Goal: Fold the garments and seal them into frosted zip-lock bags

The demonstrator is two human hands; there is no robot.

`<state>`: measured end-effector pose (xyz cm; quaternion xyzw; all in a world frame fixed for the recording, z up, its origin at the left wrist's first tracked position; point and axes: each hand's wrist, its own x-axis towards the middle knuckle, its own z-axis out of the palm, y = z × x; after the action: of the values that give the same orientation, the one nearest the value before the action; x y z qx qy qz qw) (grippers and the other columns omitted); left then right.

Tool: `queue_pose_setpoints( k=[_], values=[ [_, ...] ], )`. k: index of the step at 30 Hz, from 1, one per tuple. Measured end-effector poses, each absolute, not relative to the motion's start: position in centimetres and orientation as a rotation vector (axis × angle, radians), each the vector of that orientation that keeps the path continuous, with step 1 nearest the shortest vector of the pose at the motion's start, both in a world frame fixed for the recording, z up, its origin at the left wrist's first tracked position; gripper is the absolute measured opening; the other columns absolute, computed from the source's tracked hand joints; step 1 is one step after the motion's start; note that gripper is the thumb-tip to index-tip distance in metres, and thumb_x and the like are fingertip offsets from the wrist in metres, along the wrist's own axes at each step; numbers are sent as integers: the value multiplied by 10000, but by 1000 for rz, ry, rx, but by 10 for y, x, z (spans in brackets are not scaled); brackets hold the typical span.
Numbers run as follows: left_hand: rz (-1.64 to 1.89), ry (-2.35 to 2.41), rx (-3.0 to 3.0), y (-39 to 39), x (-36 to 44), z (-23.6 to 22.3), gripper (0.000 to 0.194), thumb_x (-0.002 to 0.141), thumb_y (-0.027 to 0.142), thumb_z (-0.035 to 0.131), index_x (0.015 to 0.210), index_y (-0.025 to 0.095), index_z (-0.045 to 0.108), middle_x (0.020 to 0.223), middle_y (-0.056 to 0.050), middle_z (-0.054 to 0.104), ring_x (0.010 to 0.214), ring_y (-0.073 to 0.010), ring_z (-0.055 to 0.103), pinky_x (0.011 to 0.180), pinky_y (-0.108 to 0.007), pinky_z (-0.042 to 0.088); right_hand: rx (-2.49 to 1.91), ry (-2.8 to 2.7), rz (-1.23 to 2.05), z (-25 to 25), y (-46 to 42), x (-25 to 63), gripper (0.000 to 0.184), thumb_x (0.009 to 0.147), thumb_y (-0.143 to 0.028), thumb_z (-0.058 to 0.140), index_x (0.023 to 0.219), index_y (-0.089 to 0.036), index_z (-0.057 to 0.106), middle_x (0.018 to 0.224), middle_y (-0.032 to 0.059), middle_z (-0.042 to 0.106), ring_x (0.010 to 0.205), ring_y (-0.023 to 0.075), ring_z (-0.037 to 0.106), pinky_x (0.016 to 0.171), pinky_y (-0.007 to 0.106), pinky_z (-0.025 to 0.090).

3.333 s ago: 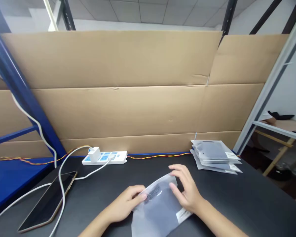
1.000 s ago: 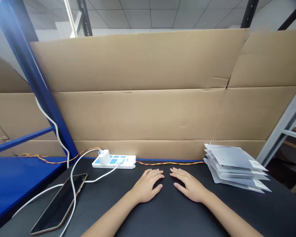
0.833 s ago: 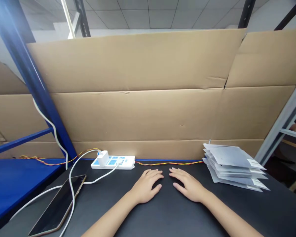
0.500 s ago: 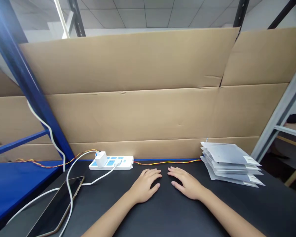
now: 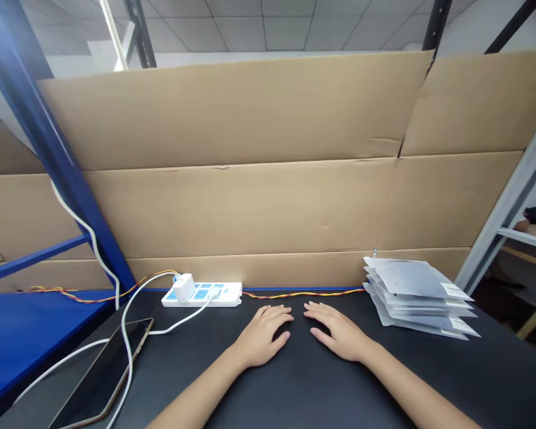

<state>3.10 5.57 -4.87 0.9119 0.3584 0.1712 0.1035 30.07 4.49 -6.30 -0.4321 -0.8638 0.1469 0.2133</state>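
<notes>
Both hands are laid palm-down on the black desk [image 5: 304,393], apart from each other, with a narrow gap left between their fingertips. The left hand [image 5: 262,335] is angled inward toward the right, its thumb held out from the fingers; the right hand [image 5: 338,331] is turned inward toward the left in much the same way, its fingers lightly bent.

On the far right of the desk a stack of frosted translucent bags [image 5: 417,281] is set down, apart from the hands, the right hand being the nearer one. The bags are layered unevenly, and white labels [image 5: 456,291] can be seen at their right ends.

Beyond the left hand, near the far edge, a white power strip [image 5: 230,294] is placed, with a white adapter [image 5: 184,288] and a plug [image 5: 214,294] fitted into it. Red and yellow wires [image 5: 304,294] are run along the far edge. On the left, a flat dark-screened device [image 5: 89,393] is crossed by a white cable [image 5: 125,336]. The far side is lined with cardboard panels [image 5: 250,119].
</notes>
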Motion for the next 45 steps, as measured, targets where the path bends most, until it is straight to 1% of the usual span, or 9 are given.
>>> queue_pose_setpoints(
  k=[10, 22, 29, 35, 41, 45],
  values=[
    [519, 1052, 2690, 56, 30, -50, 372, 968, 285, 538, 1338, 308, 559, 1462, -23, 542, 1377, -263, 452, 1157, -478, 333, -1167, -2371, 437, -66, 45, 302, 426, 970, -363, 523, 1384, -274, 566, 1511, 40, 494, 1416, 267, 421, 1197, 497, 319],
    [538, 1044, 2691, 56, 30, -50, 369, 960, 285, 547, 1328, 306, 568, 1454, -23, 551, 1371, -268, 460, 1149, -470, 351, -1189, -2387, 412, -65, 45, 302, 430, 981, -395, 501, 1391, -280, 558, 1514, 31, 491, 1420, 260, 416, 1199, 484, 322],
    [529, 1050, 2696, 55, 31, -50, 369, 965, 283, 541, 1333, 307, 563, 1454, -21, 551, 1372, -261, 459, 1153, -471, 343, -1183, -2379, 420, -65, 45, 301, 429, 974, -377, 514, 1389, -277, 559, 1514, 33, 491, 1419, 259, 418, 1198, 490, 323],
    [532, 1047, 2696, 56, 31, -49, 374, 958, 278, 550, 1331, 298, 571, 1452, -32, 553, 1368, -271, 464, 1149, -475, 350, -1188, -2371, 428, -66, 45, 302, 429, 970, -383, 520, 1385, -280, 565, 1510, 34, 495, 1418, 269, 418, 1192, 493, 333],
    [527, 1050, 2696, 56, 31, -49, 369, 963, 277, 543, 1329, 311, 566, 1455, -18, 550, 1374, -261, 458, 1154, -464, 346, -1190, -2379, 419, -65, 45, 302, 426, 976, -385, 512, 1386, -281, 562, 1513, 32, 493, 1420, 258, 416, 1197, 476, 328],
    [499, 1059, 2702, 55, 31, -48, 367, 964, 277, 542, 1330, 298, 565, 1457, -29, 547, 1375, -262, 456, 1153, -473, 344, -1186, -2378, 416, -65, 45, 301, 420, 976, -375, 513, 1383, -282, 564, 1513, 31, 493, 1418, 257, 419, 1198, 482, 324]
  ],
)
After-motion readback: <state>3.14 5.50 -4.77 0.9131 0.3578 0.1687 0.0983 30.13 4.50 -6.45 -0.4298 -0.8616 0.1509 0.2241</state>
